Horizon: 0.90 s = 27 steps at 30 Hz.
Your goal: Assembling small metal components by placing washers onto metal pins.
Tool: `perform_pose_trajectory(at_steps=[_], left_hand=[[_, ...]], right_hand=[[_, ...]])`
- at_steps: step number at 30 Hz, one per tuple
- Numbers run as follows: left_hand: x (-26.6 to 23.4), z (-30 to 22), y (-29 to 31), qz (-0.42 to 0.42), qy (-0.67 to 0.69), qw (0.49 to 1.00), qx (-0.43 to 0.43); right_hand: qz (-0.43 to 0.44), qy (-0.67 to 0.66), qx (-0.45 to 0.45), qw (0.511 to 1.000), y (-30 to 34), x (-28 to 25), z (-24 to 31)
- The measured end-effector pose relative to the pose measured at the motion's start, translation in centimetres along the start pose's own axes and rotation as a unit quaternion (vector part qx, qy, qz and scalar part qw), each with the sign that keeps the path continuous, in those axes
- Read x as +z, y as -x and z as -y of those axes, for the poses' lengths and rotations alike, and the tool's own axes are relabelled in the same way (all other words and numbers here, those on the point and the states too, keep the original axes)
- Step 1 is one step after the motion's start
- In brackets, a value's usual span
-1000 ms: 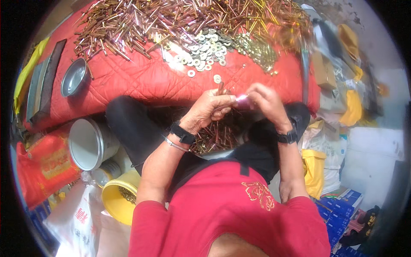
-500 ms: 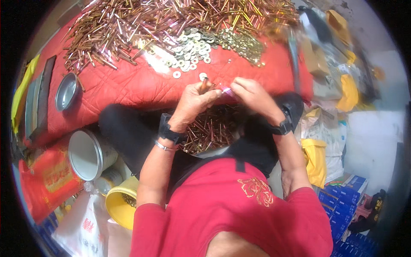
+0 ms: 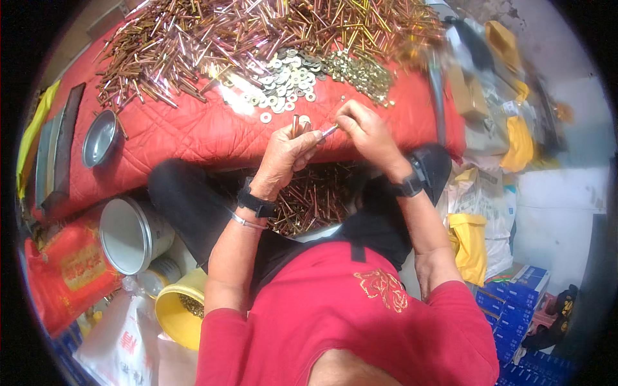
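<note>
Centre frame: left hand (image 3: 286, 154) clenched around upright brass bolts (image 3: 296, 123). Right hand (image 3: 364, 132) pinches thin metal bolt (image 3: 328, 132) between hands. Washer pile (image 3: 286, 80) above on red quilted tabletop (image 3: 193, 138). Bolt tray (image 3: 315, 199) on lap.
</note>
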<state>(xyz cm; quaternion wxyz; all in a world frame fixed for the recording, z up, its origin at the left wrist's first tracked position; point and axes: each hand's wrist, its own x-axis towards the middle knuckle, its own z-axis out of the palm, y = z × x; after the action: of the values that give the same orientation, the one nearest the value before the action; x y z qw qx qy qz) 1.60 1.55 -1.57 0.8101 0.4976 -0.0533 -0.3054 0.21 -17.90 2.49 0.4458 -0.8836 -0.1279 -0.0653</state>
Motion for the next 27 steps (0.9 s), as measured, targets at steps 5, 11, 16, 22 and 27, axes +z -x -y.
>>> perform_pose_trajectory(at_steps=[5,11,16,22,27], left_hand=[[-0.3,0.2,-0.2,0.008,0.013,1.000,-0.004],[-0.3,-0.1,-0.5,0.004,0.024,1.000,-0.018],[-0.5,-0.2,-0.2,0.018,0.057,0.998,-0.010],[-0.7,-0.2,-0.4,0.020,0.061,0.998,-0.014],[-0.8,-0.3,-0.4,0.019,0.065,0.998,-0.019]], right_hand=[[0.024,0.006,0.060,0.998,-0.4,-0.2,-0.8],[-0.042,-0.019,0.007,0.999,-1.1,0.5,-0.6],[0.001,0.047,0.102,0.994,-0.9,-0.7,-0.3],[-0.021,-0.062,0.090,0.994,-1.1,-0.2,-0.4],[-0.003,-0.049,0.076,0.996,-1.0,0.1,-0.7]])
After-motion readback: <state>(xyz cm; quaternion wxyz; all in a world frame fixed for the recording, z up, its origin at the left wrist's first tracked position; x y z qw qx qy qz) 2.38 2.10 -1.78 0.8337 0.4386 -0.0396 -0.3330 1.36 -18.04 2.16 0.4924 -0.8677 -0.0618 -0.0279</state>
